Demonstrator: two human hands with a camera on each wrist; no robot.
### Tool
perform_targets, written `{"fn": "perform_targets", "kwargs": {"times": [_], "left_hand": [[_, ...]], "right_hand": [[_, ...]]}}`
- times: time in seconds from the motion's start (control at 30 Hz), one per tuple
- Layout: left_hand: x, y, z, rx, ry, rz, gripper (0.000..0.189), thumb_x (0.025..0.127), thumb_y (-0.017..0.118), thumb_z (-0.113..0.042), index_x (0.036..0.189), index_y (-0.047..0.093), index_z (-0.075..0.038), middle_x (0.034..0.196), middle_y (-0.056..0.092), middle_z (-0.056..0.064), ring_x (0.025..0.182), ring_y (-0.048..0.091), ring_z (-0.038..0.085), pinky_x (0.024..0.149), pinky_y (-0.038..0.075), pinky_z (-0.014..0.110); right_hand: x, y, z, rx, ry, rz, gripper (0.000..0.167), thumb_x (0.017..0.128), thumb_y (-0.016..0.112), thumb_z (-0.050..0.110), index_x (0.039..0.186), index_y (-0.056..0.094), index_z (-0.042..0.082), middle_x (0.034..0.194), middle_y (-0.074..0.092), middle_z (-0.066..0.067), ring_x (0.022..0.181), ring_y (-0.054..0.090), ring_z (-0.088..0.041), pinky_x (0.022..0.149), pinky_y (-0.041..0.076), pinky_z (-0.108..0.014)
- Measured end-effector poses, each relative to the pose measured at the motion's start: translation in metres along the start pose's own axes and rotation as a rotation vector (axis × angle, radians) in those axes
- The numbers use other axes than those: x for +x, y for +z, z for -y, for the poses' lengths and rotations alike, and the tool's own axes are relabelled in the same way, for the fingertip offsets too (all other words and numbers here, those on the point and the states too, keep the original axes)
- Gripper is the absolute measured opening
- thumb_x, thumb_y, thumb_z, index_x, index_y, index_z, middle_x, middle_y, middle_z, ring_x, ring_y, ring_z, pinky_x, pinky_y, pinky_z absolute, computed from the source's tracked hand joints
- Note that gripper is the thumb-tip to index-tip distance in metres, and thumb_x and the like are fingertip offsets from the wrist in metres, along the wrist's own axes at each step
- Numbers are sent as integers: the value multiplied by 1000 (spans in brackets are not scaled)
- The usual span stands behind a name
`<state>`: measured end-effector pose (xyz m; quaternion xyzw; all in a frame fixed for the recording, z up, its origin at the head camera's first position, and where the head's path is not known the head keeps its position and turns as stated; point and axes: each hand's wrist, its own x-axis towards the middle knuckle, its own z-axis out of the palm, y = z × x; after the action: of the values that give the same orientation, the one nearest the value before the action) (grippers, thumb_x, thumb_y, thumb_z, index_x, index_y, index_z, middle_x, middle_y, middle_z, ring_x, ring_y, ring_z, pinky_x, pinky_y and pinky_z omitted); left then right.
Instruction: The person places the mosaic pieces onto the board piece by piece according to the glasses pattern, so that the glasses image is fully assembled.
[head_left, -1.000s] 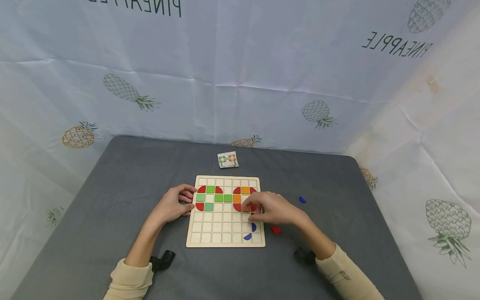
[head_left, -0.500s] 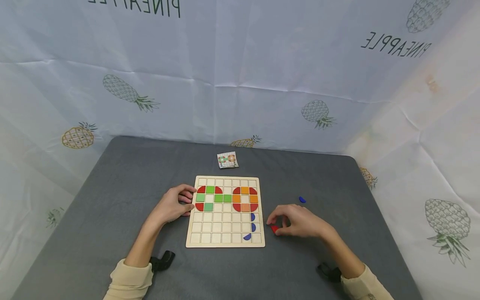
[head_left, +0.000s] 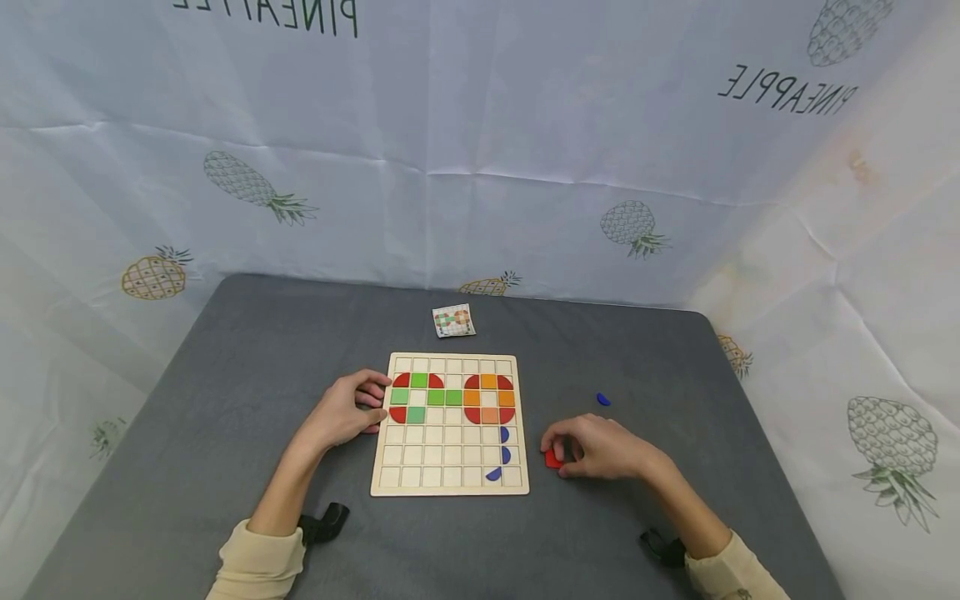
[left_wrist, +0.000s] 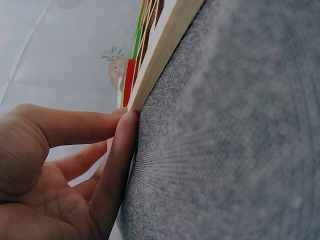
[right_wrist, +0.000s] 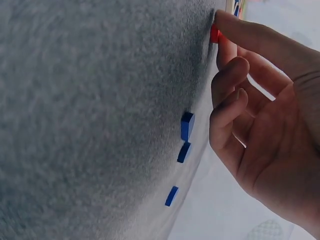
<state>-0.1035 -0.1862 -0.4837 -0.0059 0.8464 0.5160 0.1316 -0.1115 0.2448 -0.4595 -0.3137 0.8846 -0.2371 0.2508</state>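
A square wooden grid board (head_left: 442, 455) lies on the grey table. Green squares and red quarter-round pieces fill part of its upper left; orange squares with red quarter-rounds form a ring at upper right. Three blue half-round pieces (head_left: 506, 455) rest near its lower right. My left hand (head_left: 347, 408) grips the board's left edge, thumb and a finger meeting at the rim in the left wrist view. Right of the board, my right hand (head_left: 600, 450) pinches a red piece (head_left: 553, 459) between thumb and index finger, at table level. The other right-hand fingers are curled and hold nothing.
A small printed card (head_left: 453, 321) with a coloured pattern lies behind the board. One blue piece (head_left: 603, 399) is beyond my right hand; the right wrist view shows three blue pieces (right_wrist: 187, 126) on the table. A pineapple-print curtain (head_left: 480, 183) hangs behind the table.
My right hand has moved off the board, rightward and toward me, to the red piece, and now pinches it. An orange square shows where that hand was. My left hand stays put.
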Motion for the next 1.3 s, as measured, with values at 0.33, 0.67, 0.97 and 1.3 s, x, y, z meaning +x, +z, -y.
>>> {"fn": "perform_targets", "kwargs": {"times": [0.33,0.67,0.97,1.3], "left_hand": [[0,0,1,0,-3,-4,46,93,75,5,138,63,2,118,62,21,100,62,27,69,68,34],[0,-1,1,-8,-7,1,46,94,75,5,138,63,2,119,62,21,101,62,27,70,68,35],[-1,-2,0,-10,15,9,47,94,75,5,139,62,4,119,62,22,101,62,27,70,69,36],[0,-1,2,3,8,4,46,94,75,5,138,63,3,118,62,21,100,62,26,70,68,33]], "right_hand": [[-1,-2,-8,-76,5,-42,21,89,90,25,102,74,25,92,65,10,70,48,3,60,40,-17],[3,2,-11,0,-70,-29,26,87,93,25,109,78,26,96,70,11,72,54,5,63,49,-17],[8,3,-16,103,-99,-17,23,91,90,29,109,77,24,99,72,8,73,58,3,63,53,-18],[32,-3,4,108,-145,-75,24,95,87,29,116,79,20,103,73,6,73,58,1,65,53,-18]]}}
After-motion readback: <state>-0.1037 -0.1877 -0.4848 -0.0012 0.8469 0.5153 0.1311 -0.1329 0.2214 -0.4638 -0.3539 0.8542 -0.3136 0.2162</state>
